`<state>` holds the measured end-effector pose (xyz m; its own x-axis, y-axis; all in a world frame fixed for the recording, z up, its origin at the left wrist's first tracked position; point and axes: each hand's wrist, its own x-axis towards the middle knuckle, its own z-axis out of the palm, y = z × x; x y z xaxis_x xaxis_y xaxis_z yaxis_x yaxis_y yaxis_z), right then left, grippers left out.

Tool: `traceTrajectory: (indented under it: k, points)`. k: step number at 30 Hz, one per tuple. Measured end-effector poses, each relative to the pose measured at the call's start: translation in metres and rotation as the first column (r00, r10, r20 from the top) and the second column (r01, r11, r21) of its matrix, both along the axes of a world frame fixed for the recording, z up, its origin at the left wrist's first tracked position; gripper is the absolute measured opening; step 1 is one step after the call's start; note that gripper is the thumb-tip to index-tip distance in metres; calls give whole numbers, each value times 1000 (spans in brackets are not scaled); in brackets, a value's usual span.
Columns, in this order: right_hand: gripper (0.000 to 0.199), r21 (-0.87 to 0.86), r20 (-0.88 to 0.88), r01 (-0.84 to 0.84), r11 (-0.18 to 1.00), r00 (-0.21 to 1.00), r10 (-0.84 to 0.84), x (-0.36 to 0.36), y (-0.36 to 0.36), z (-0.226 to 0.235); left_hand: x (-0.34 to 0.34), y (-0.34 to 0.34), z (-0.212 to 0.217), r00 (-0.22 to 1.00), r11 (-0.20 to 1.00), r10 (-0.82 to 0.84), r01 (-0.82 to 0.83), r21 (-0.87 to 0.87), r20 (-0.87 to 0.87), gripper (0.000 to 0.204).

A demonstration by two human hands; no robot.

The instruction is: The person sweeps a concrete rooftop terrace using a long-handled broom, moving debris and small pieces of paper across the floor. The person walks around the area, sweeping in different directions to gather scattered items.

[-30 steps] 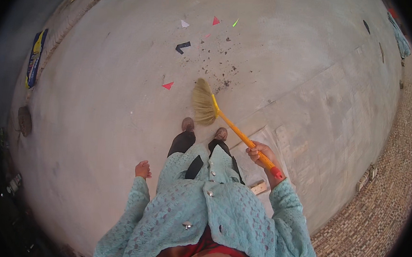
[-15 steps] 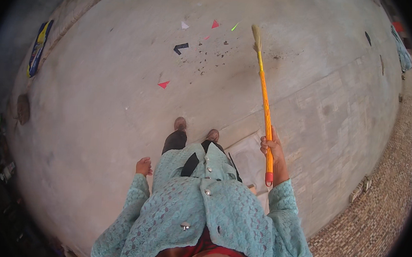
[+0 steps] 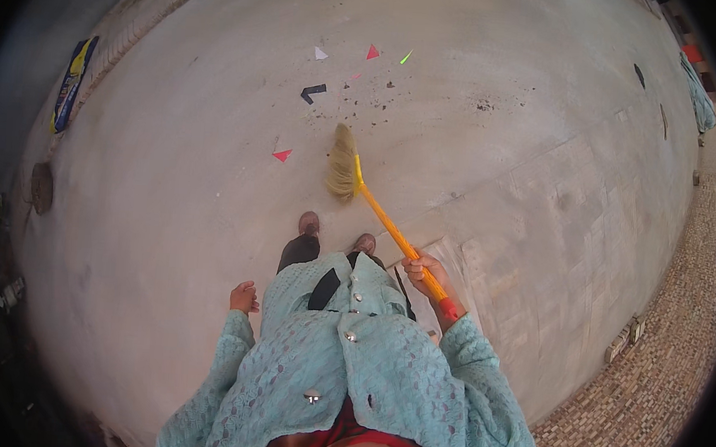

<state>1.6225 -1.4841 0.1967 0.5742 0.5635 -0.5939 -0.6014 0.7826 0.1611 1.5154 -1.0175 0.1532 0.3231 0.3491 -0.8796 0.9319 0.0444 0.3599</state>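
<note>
Broom: in front of the shoes (image 3: 309,223), the broom (image 3: 387,222) slants from its bristles (image 3: 341,168), up and to the left, down to its red end cap (image 3: 450,309); whether every bristle touches the floor (image 3: 215,130) is hard to tell.
Right grip: the right grip (image 3: 425,271) is wrapped round the orange handle near the cap, its palm hidden.
Left grip: the left grip (image 3: 245,297) hangs beside the coat (image 3: 405,385), fingers loosely bent, partly open; nothing shows in it (the inside of the palm is out of sight).
Scraps: a black scrap (image 3: 313,89) and a red scrap (image 3: 282,155) lie near the bristles; the dark specks (image 3: 484,105) are too small to identify.
Feet: the coat covers the heel end of the right shoe.
Left rim: a blue-and-yellow packet (image 3: 73,83) bends with the lens; lower down, clutter sinks into shadow.
Right rim: patterned paving (image 3: 644,410) is cut off by the black border.
</note>
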Motion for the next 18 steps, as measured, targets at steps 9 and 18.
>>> traceTrajectory:
  k: [9, 18]
  points:
    - [60, -683, 147, 28, 730, 984, 100, 64, -37, -1, -25, 1, -3, 998, 999, 43, -43, 12, -34, 33]
    - [78, -368, 246, 60, 928, 969, 35, 25, -5, 67, -30, -7, -18, 999, 999, 32, -32, -14, -22, 34]
